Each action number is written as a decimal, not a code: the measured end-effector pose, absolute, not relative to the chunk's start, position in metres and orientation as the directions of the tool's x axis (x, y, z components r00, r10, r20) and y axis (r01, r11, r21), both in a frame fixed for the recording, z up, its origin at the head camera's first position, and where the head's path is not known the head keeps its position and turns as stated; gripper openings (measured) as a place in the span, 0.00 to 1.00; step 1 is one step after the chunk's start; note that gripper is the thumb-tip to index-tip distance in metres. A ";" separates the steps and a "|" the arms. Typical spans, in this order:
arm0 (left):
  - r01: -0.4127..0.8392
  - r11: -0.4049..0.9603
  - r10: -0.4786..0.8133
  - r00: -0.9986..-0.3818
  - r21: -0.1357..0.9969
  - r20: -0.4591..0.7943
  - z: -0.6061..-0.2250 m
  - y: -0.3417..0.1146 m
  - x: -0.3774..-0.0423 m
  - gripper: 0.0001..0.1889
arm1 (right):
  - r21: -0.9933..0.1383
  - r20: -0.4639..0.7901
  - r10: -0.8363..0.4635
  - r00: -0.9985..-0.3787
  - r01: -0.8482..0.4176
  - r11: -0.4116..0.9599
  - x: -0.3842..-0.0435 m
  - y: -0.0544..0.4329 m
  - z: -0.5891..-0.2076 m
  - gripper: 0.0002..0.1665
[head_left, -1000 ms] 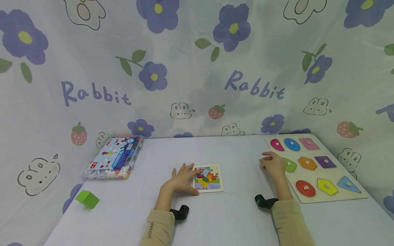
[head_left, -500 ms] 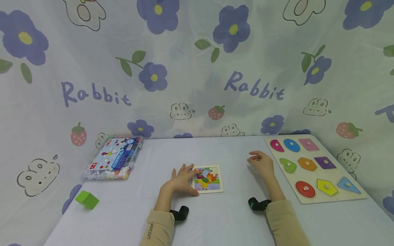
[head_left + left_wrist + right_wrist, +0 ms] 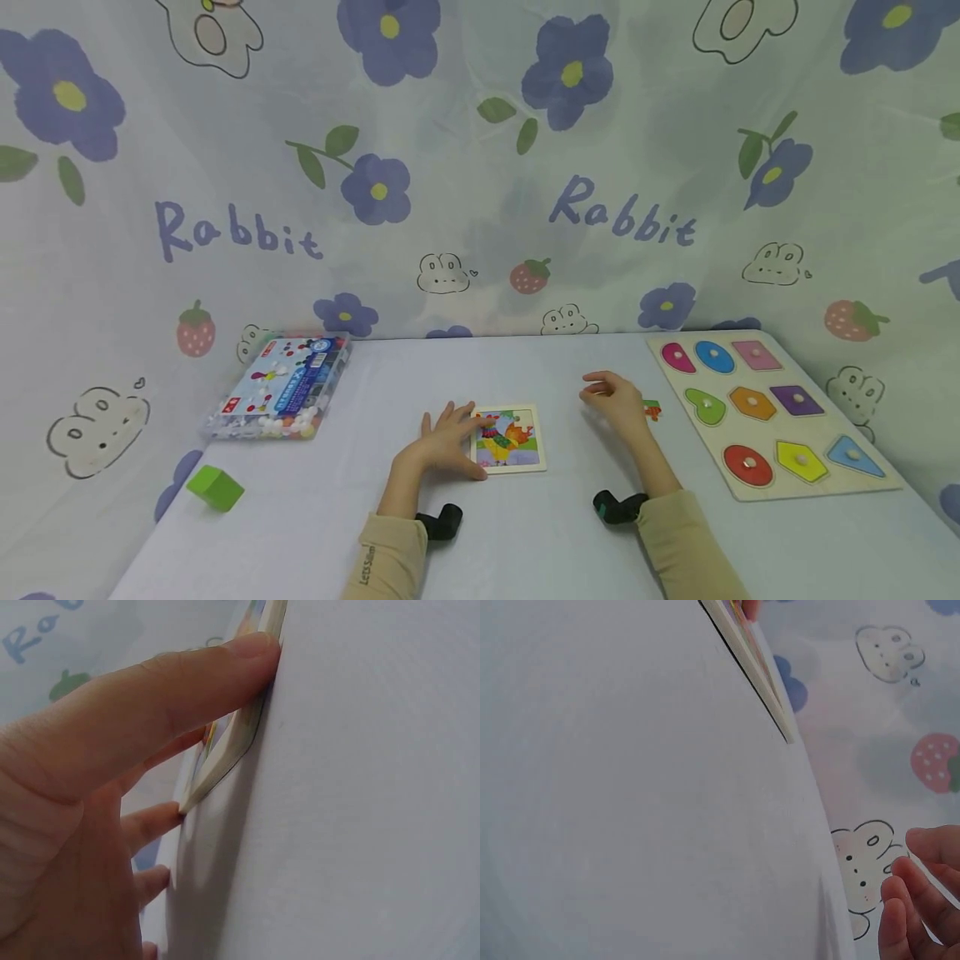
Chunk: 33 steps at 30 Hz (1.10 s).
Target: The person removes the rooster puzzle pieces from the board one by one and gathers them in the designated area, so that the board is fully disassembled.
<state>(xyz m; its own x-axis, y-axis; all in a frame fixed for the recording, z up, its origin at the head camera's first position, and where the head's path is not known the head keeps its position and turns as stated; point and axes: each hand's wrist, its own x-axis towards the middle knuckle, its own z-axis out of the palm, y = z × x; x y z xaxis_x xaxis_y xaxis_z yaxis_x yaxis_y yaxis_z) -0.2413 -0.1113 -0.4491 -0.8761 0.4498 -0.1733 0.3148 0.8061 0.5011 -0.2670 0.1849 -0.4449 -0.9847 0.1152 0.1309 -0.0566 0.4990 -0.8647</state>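
In the head view, my left hand rests spread at the left side of a small framed picture puzzle showing a colourful animal. The left wrist view shows the thumb on the frame's near edge, with a fingertip touching its corner. My right hand hovers right of the puzzle, fingers loosely bent and thumb near them; the right wrist view shows nothing between those fingers. Just right of that hand lies a small red and green piece, partly hidden by the hand.
A wooden shape board with knobbed coloured pieces lies at the right. At the back left is a clear plastic box of small parts; a green block lies nearer. A patterned cloth hangs behind the white table.
My right hand has moved left, away from the shape board towards the puzzle, bringing the small red and green piece into view behind it. My left hand has stayed on the puzzle.
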 end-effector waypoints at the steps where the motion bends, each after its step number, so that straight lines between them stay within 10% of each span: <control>1: 0.316 0.804 0.453 -0.875 0.504 -0.173 -0.449 -0.111 -0.241 0.40 | -0.863 0.128 0.113 -0.985 -0.054 0.503 -0.267 0.184 -0.445 0.17; 33: 0.325 0.799 0.456 -0.876 0.506 -0.156 -0.448 -0.112 -0.239 0.39 | -0.858 0.133 -0.020 -0.991 -0.125 0.498 -0.270 0.120 -0.453 0.14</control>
